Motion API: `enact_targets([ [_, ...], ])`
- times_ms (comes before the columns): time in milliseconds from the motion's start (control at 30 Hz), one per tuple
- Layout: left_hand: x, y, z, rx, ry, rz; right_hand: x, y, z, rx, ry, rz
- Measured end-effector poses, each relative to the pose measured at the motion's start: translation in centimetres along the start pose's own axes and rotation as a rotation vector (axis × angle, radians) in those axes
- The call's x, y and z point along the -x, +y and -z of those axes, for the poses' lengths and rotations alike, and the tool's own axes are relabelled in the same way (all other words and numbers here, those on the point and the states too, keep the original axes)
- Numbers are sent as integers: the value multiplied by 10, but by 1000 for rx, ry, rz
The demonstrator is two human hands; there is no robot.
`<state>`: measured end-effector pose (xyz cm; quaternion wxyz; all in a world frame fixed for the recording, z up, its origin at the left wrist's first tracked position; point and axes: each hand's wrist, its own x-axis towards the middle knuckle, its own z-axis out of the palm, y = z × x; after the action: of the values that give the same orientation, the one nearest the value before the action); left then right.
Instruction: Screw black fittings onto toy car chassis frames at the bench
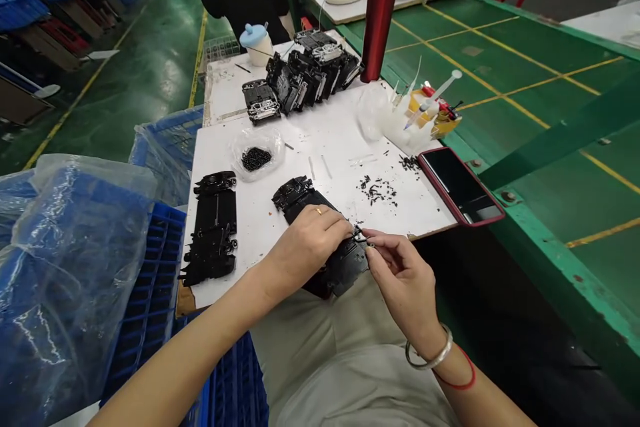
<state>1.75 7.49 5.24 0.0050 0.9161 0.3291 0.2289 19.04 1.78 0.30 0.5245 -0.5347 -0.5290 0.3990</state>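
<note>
A black plastic model-car chassis (345, 267) lies tilted over the table's front edge, its near end above my lap. My left hand (315, 233) rests across it with bent fingers, gripping its side and reaching a small black part (358, 235) at the right edge. At that same edge my right hand (400, 267) is closed in a pinch, thumb against index finger; what sits between the tips is too small to name. A second black chassis (213, 227) lies flat at the left of the white table (305, 140).
A plastic bag of small black pieces (256, 157) and scattered black bits (379, 191) lie beyond. A red phone (460, 187) overlaps the right edge. Stacked chassis (305, 77), a red thermos (381, 20) and a yellow tool holder (425, 110) stand farther back. Blue crates (150, 280) flank the left.
</note>
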Motion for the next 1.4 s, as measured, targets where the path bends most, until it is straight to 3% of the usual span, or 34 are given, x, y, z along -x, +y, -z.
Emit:
enact_targets([
  [433, -8, -8, 4, -122, -101, -138, -1, -1, -1, -4, -35, -58],
  [733, -3, -13, -3, -73, 13, -177, -3, -2, -1, 9, -56, -42],
  [1400, 5, -16, -12, -1, 103, -156, -8, -8, -3, 180, -56, 75],
])
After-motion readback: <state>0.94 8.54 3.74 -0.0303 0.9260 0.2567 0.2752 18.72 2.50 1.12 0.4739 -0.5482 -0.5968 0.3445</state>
